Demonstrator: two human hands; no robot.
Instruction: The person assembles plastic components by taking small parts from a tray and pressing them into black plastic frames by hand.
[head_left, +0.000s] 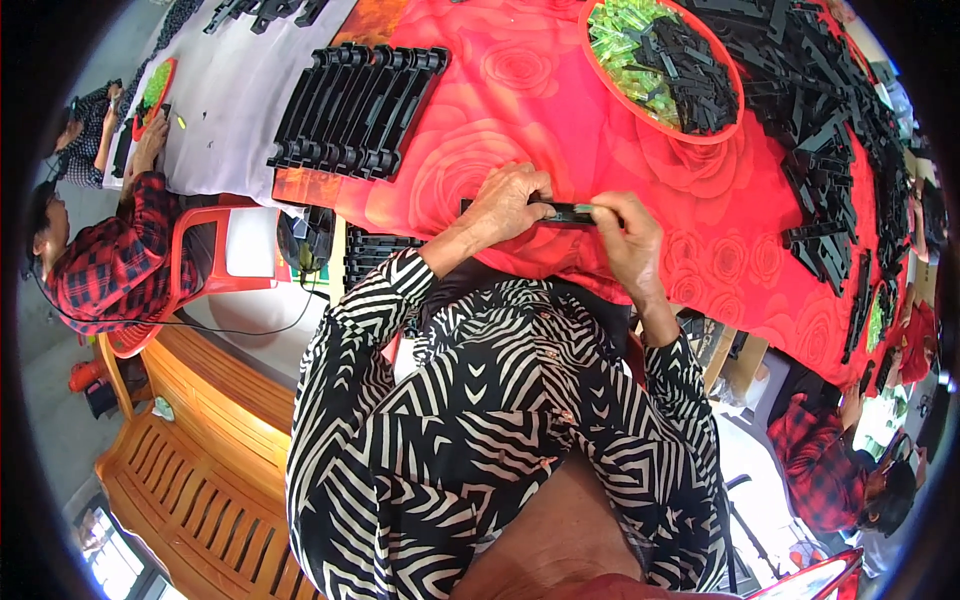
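Near the red tablecloth's front edge, my left hand [510, 204] is closed around a long black plastic strip [566, 214]. My right hand [630, 238] pinches at the strip's right end. A small greenish bit shows by the right fingertips, too small to make out fully. Farther off to the right lies an orange-rimmed round tray [738, 120], with translucent yellow-green pieces [622, 50] on its left side and small black pieces [688, 72] on its right. A neat row of long black plastic parts [360, 110] is laid out to the left of my hands.
Loose black parts [800, 90] are heaped along the table's right side. More black parts [375, 250] lie below the table edge at left. A co-worker in a checked shirt [110, 255] sits on a red chair [200, 250]; a wooden bench [200, 470] stands behind. Other people are at right.
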